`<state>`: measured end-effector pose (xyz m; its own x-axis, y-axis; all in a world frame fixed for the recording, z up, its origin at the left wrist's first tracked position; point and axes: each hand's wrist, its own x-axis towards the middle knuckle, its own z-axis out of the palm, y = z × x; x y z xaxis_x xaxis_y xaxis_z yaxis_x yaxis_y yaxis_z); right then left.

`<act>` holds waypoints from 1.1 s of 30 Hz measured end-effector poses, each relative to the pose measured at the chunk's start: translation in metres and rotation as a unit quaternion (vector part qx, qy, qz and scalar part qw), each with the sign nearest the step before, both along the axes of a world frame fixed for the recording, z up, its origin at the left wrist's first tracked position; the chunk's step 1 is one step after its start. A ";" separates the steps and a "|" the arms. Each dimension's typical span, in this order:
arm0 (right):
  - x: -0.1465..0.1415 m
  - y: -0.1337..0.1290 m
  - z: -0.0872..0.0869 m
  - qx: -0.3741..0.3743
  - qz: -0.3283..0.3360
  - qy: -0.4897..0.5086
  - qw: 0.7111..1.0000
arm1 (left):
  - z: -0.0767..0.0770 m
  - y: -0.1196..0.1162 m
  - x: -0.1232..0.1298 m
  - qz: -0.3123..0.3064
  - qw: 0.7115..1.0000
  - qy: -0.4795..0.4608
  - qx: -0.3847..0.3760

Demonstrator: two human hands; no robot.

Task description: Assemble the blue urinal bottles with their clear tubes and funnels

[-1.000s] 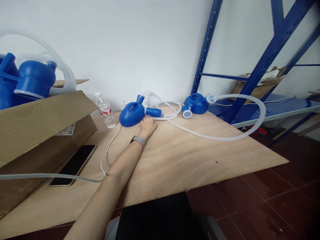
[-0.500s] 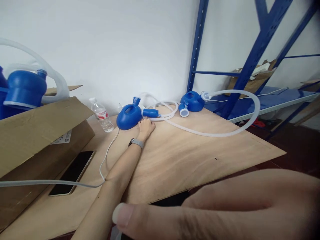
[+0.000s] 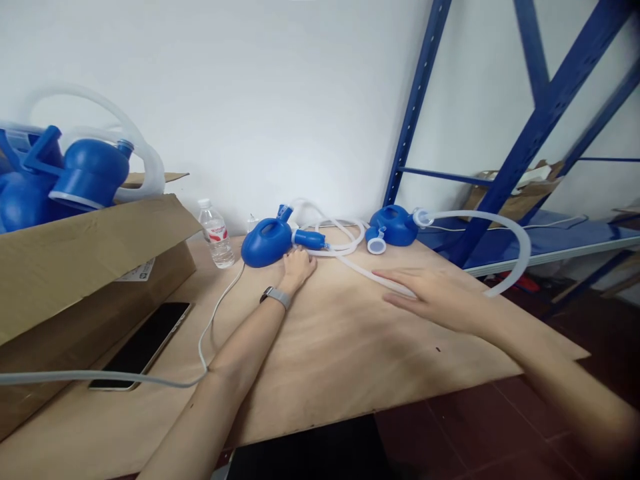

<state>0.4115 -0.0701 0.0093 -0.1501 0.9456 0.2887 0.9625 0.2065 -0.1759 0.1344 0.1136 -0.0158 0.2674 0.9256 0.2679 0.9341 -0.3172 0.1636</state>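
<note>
A blue plastic urinal bottle (image 3: 267,243) lies on the table with a blue funnel-shaped mouthpiece (image 3: 309,239) and a coiled white hose (image 3: 350,245) beside it. My left hand (image 3: 299,265), a watch on its wrist, rests on the table touching or nearly touching the bottle; its fingers are curled, and what they hold, if anything, is hidden. My right hand (image 3: 433,293) hovers over the right side of the table, fingers stretched out and open, in front of the hose. Farther back stands a second blue urinal bottle (image 3: 395,225), its hose arching to the right.
A cardboard box (image 3: 100,247) with several blue bottles (image 3: 93,170) stands at the left. Near it are a water bottle (image 3: 216,237), a phone (image 3: 145,343) and a grey cable (image 3: 207,333). Blue shelving (image 3: 540,127) rises behind the table's right end.
My right hand has gone from close in front of the camera, low right, out over the table. My left hand keeps its place by the bottle. The view has shifted slightly.
</note>
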 end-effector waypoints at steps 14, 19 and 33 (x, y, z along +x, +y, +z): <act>0.015 0.142 -0.026 -0.039 -0.095 -0.043 0.994 | 0.013 0.016 -0.012 0.094 0.994 -0.018 0.044; 0.017 0.140 -0.034 0.049 -0.043 -0.060 0.996 | 0.017 0.018 -0.021 0.084 0.996 -0.018 0.038; -0.018 0.091 -0.018 0.135 -0.010 -0.069 0.988 | 0.007 0.024 -0.013 0.049 0.999 -0.012 0.004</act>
<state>0.3933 0.0204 -0.0088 -0.1882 0.8401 0.5088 0.9777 0.2094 0.0160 0.1217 0.1376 -0.0085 0.1697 0.9446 0.2810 0.9566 -0.2264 0.1834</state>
